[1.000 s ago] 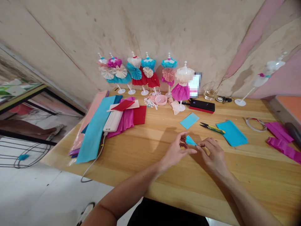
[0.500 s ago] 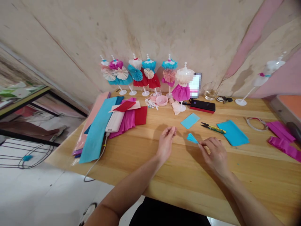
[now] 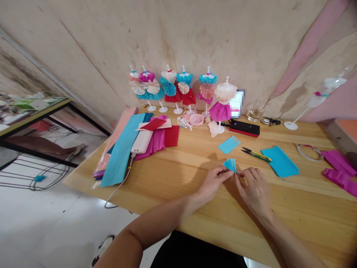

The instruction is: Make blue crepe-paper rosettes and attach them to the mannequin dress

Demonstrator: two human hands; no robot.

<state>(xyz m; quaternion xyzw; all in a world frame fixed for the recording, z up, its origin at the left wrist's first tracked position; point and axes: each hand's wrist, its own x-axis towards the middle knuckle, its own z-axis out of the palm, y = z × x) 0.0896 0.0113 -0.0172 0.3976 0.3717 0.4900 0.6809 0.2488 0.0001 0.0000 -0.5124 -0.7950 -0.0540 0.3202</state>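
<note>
A small pleated fan of blue crepe paper [image 3: 230, 164] is held above the table, its folds spread at the top and gathered at the bottom. My right hand [image 3: 253, 188] pinches the gathered end from the right. From the left, my left hand [image 3: 215, 181] closes thumb and fingers on the fan's lower left side. Beyond the fan lies a light blue paper rectangle [image 3: 229, 144]. Thread snips [image 3: 257, 154] with a yellow-green handle rest to the right, touching or close to a folded blue crepe piece [image 3: 279, 160].
Mini dress forms [image 3: 183, 87] in paper dresses stand along the wall, and another form [image 3: 315, 98] is at far right. A power bank [image 3: 141, 141] with a cable lies on coloured paper sheets [image 3: 119, 152]. A pink bowl [image 3: 196, 119], black box [image 3: 244, 127] and glass [image 3: 254, 111] are at the back.
My left hand has moved right to the fan and taken hold of it. The fan has opened wider and stands more upright. The view has shifted slightly left.
</note>
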